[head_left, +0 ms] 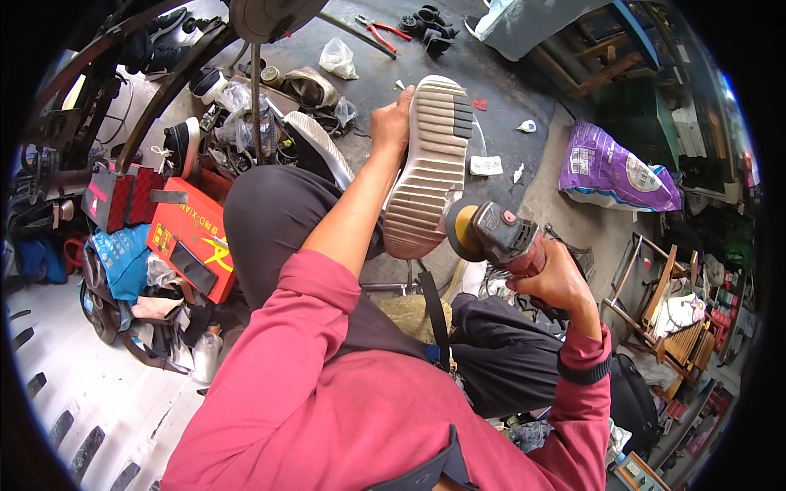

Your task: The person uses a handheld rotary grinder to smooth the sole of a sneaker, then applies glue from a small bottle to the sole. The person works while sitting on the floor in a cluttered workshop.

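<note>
In front of me a shoe (pixel 430 168) is held up with its ribbed, pale sole toward me. The sole has a dark patch near the toe and a brownish heel. My left hand (pixel 390 128) is closed round the shoe's left side near the toe, its fingertips hidden behind. My right hand (pixel 563 280) grips an angle grinder (pixel 509 236) with a dark head and red body. Its round yellowish disc (pixel 465 232) is at the right edge of the heel; whether it touches I cannot tell.
A second shoe (pixel 318 146) lies beyond my left knee. Left of it are a red shoebox (pixel 195 237) and a metal stand (pixel 256 106). Red-handled pliers (pixel 381 33) and a plastic bag (pixel 338 59) lie on the floor ahead. A purple sack (pixel 614 168) and a folding wooden chair (pixel 667 307) are on the right.
</note>
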Motion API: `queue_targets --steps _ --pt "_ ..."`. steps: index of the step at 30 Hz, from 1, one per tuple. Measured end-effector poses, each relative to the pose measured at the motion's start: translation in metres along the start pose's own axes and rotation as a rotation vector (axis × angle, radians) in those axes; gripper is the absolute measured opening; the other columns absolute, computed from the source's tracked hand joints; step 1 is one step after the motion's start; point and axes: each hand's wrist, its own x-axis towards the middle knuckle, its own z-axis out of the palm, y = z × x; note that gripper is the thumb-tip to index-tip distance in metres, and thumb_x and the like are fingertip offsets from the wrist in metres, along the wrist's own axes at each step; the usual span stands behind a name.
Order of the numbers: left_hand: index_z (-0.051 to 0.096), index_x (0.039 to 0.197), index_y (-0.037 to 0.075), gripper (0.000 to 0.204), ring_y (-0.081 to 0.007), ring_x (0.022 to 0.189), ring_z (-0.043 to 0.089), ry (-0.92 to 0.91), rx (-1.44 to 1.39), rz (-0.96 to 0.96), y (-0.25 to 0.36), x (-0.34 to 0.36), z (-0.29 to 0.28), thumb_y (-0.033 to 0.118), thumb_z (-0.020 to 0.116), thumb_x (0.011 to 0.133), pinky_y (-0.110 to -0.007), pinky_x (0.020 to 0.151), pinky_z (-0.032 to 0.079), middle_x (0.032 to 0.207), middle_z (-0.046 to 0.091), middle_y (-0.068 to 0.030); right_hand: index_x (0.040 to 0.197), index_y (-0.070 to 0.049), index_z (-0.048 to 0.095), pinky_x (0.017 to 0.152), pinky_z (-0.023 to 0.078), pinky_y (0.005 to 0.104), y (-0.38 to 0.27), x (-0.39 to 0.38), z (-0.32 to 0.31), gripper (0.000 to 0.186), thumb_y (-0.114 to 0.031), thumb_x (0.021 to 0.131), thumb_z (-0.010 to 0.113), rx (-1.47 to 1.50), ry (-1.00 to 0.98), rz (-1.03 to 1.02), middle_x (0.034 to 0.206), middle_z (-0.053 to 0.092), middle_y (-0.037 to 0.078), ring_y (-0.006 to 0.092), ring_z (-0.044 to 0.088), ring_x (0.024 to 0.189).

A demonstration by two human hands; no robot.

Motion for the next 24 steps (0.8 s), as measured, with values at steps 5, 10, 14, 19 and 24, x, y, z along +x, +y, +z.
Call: queue_targets --steps 5,10,14,19,24 --pt "0.081 0.089 -0.007 0.057 -0.0126 0.073 0.062 0.003 0.059 0.015 0.002 0.000 -0.001 0.049 0.075 0.099 -0.034 0.070 0.052 0.081 0.075 -0.0066 0.102 0.001 0.074 0.079 0.058 0.0388 -0.007 -0.024 0.005 0.040 -0.015 0.067 0.088 -0.152 0.082 -0.027 0.085 0.076 0.019 0.0305 0.077 0.082" --pt "0.081 0.090 -0.007 0.056 -0.0130 0.072 0.062 0.001 0.064 -0.008 0.001 -0.001 -0.002 0.049 0.076 0.098 -0.035 0.069 0.052 0.081 0.076 -0.0072 0.102 -0.002 0.069 0.074 0.058 0.0466 -0.019 -0.030 0.016 0.033 -0.013 0.072 0.079 -0.377 0.248 -0.142 0.083 0.072 0.024 0.0477 0.071 0.082" --pt "0.081 0.089 -0.008 0.056 -0.0129 0.071 0.062 0.017 0.022 0.012 -0.003 0.004 0.001 0.048 0.077 0.098 -0.035 0.068 0.053 0.080 0.076 -0.0074 0.096 -0.004 0.065 0.069 0.055 0.0509 -0.028 -0.024 0.023 0.029 -0.014 0.072 0.078 -0.468 0.310 -0.218 0.080 0.071 0.023 0.0479 0.069 0.079" --pt "0.080 0.087 -0.008 0.057 -0.0128 0.071 0.062 0.022 0.039 0.007 -0.009 0.009 -0.001 0.048 0.077 0.097 -0.036 0.068 0.052 0.079 0.075 -0.0079 0.092 -0.004 0.061 0.068 0.053 0.0525 -0.030 -0.023 0.021 0.029 -0.015 0.072 0.079 -0.574 0.313 -0.224 0.082 0.071 0.021 0.0475 0.069 0.079" --pt "0.081 0.086 -0.007 0.056 -0.0129 0.070 0.062 0.027 0.081 0.013 -0.007 0.009 -0.001 0.048 0.077 0.097 -0.036 0.066 0.051 0.078 0.075 -0.0082 0.098 -0.005 0.062 0.070 0.054 0.0505 -0.030 -0.028 0.017 0.040 -0.014 0.065 0.083 -0.625 0.320 -0.169 0.079 0.070 0.021 0.0482 0.068 0.080"
